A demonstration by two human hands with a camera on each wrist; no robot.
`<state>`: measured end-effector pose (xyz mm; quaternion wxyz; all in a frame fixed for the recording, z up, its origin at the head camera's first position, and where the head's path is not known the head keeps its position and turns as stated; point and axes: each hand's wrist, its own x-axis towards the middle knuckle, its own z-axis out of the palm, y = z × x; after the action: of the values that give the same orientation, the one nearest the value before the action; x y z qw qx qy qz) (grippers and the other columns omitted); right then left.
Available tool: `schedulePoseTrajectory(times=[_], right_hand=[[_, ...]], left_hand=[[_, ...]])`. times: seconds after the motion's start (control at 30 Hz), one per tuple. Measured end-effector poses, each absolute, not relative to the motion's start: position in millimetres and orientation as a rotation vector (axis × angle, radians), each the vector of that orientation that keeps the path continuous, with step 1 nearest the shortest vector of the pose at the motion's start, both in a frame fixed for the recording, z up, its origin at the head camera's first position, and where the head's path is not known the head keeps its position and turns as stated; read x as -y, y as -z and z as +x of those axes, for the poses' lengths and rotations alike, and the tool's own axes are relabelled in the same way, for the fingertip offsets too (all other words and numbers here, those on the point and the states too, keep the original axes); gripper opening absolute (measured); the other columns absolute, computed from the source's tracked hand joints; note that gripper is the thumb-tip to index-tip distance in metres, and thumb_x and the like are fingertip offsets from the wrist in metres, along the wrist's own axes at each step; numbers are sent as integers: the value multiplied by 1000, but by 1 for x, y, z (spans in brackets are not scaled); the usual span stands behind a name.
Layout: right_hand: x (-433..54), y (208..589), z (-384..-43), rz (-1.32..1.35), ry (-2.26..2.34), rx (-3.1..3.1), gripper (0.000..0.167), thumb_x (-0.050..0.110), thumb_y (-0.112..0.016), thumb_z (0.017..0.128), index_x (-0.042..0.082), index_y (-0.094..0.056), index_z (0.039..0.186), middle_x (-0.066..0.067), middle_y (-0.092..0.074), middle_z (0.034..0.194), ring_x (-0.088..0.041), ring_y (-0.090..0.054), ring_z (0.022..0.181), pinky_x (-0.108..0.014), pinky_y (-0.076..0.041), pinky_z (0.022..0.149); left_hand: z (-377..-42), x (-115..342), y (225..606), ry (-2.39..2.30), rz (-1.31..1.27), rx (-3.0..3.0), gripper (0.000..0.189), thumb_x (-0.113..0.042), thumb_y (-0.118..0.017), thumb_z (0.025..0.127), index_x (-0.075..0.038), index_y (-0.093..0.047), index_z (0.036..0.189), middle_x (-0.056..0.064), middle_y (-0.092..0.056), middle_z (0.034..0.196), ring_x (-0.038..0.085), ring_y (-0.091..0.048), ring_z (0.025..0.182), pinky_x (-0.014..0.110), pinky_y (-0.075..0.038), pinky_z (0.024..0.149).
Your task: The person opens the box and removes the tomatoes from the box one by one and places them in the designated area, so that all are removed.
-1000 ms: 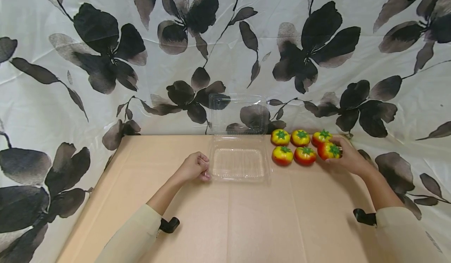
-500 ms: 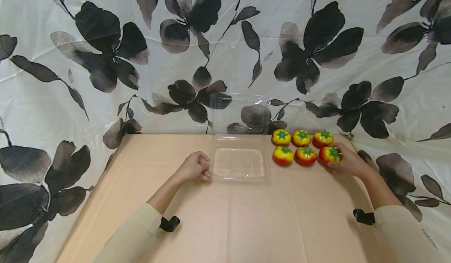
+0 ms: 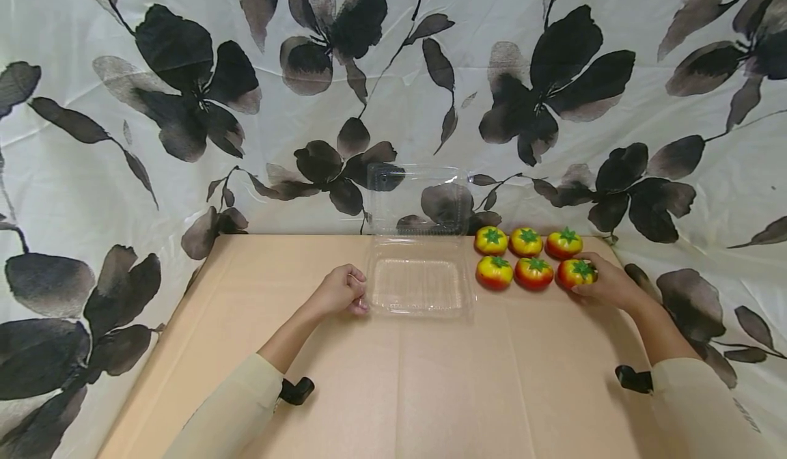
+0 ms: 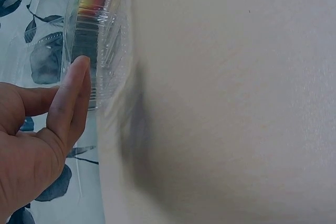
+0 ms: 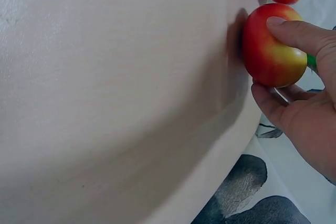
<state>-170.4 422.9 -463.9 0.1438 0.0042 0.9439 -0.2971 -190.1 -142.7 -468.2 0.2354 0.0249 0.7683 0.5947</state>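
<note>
A clear plastic clamshell container [image 3: 418, 285] lies with its lid [image 3: 418, 199] raised at the back. At its left edge, my left hand [image 3: 338, 290] pinches the rim between thumb and fingers, as the left wrist view [image 4: 47, 114] also shows. My right hand [image 3: 609, 281] holds a red-and-yellow toy tomato [image 3: 576, 274] with a green leafy top, at the front right of two short rows. Seen from the right wrist, the thumb lies over this tomato [image 5: 273, 51] and the fingers are under it. It sits low, at the tabletop.
Several more toy tomatoes [image 3: 533, 272] stand between the container and my right hand, close to the back edge. The tan tabletop [image 3: 455, 384] stretches toward me. Behind it hangs a white cloth [image 3: 430, 131] with dark flowers.
My right hand has moved slightly down with the tomato, bringing it into line with the front row. The left hand and the container have stayed in place.
</note>
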Motion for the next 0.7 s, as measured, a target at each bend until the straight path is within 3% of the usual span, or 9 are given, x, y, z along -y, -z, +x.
schedulePoseTrajectory(times=[0.7], right_hand=[[-429,474,-170,63,847,-2730,86,28,-75,94,-16,-23,148,-43,-40,139,-59,-44,123,-76,-38,111]], left_hand=[[-188,142,469,-1623,86,-2127,22,8,-52,101,14,-48,122,28,-64,93,20,-71,63,37,-68,67]])
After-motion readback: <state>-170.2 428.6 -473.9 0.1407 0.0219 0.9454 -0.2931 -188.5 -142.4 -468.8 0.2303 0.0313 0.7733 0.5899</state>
